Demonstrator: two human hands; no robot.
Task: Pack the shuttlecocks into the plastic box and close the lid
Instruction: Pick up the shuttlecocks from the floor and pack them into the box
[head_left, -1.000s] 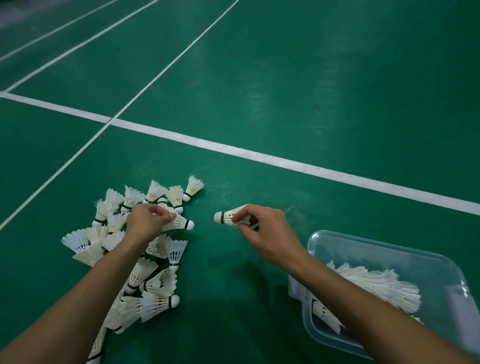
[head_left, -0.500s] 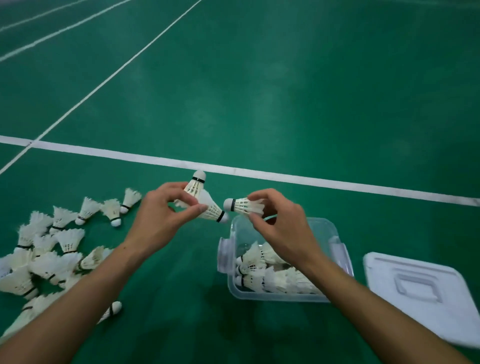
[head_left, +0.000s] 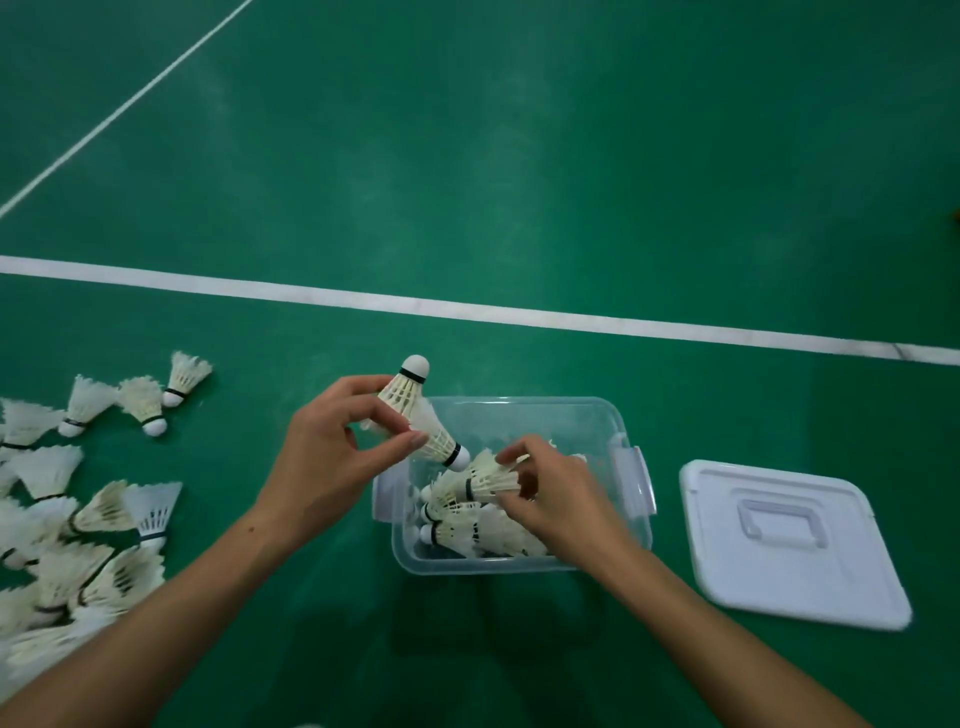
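Clear plastic forms the box, which sits open on the green court floor and serves as the landmark here. Several white shuttlecocks already lie inside it, corks pointing to its left wall. The left hand hovers over the box's left rim, grasping two shuttlecocks by their feathers between thumb and fingers: one points its cork up and away from the box, the other angles its cork down toward the inside. The right hand reaches into the box from its near side and pinches the feathers of a single shuttlecock, held above those already packed. The white lid lies flat on the floor just right of the box, apart from it. A loose pile of shuttlecocks spreads over the floor well to the box's left. A white court line runs beyond the box.
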